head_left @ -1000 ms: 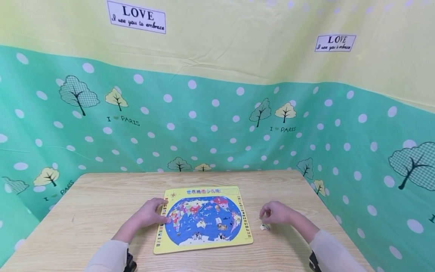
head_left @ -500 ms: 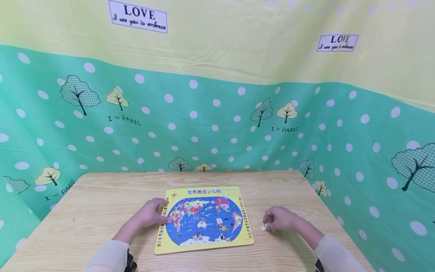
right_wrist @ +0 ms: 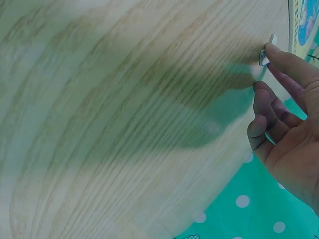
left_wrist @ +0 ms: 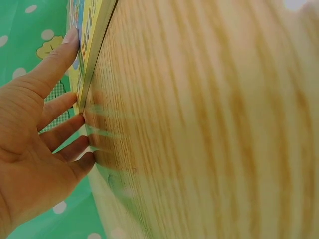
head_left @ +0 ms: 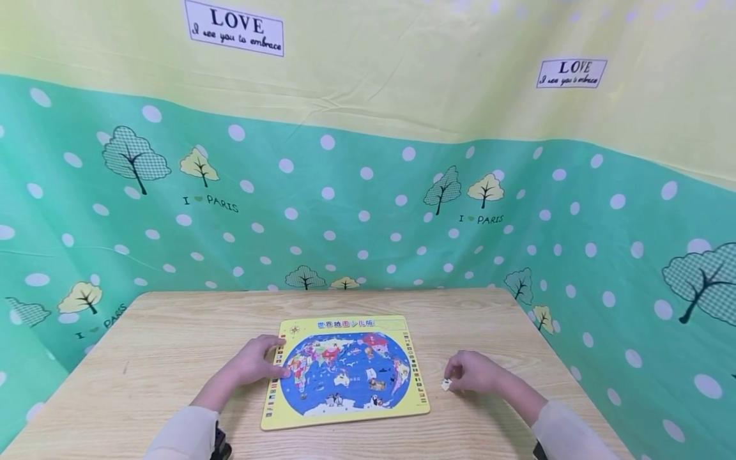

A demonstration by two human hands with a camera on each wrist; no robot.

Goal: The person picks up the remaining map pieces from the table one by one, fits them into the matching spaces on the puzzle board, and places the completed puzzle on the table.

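A yellow-bordered world map puzzle board (head_left: pixel 282 418) lies on the table in the head view, slightly turned. At its left side my left hand (head_left: pixel 255 361) rests with the thumb on the top face. The left wrist view shows that hand's fingers (left_wrist: pixel 62 127) loosely spread by the board's edge. To the right of the board, my right hand (head_left: pixel 471 370) pinches a small white puzzle piece (head_left: pixel 446 384) with dark markings between thumb and index finger, close to the tabletop. In the right wrist view the piece (right_wrist: pixel 263 58) is tilted and partly hidden by the thumb.
The wooden table (head_left: pixel 172 332) reaches back to a green and yellow curtain (head_left: pixel 345 211) with dots and trees. The same curtain (head_left: pixel 627 306) hangs along the right side. Dark wrist devices (head_left: pixel 221 442) sit below the sleeves.
My right hand has taken hold of the small puzzle piece that lay beside it on the table a second ago. The left hand and the board stay in place.
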